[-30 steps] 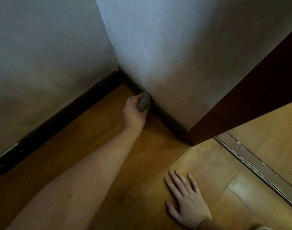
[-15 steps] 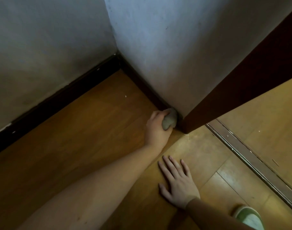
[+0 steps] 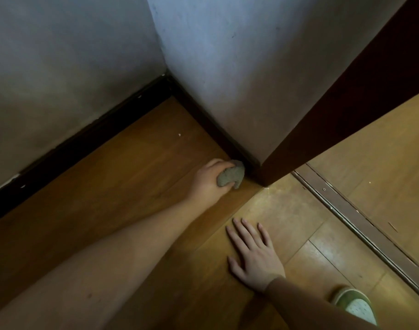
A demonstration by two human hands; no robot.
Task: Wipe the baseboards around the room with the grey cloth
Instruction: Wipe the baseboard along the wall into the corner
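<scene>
The grey cloth is being gripped, bunched into a wad, in the curled fingers of the left hand and is being pressed at the end of the dark baseboard, right beside the door frame. The right hand is being held flat on the wooden floor, fingers spread, nothing held, likely as a brace. Risk: with the cloth wadded this tight, only a narrow strip is probably being wiped, so the top edge could be missed; the end by the frame could be skipped too. The long baseboard under the left wall is judged to be still pending. Room: pale scuffed walls meeting in a corner, a threshold strip at right, a slipper at bottom right
</scene>
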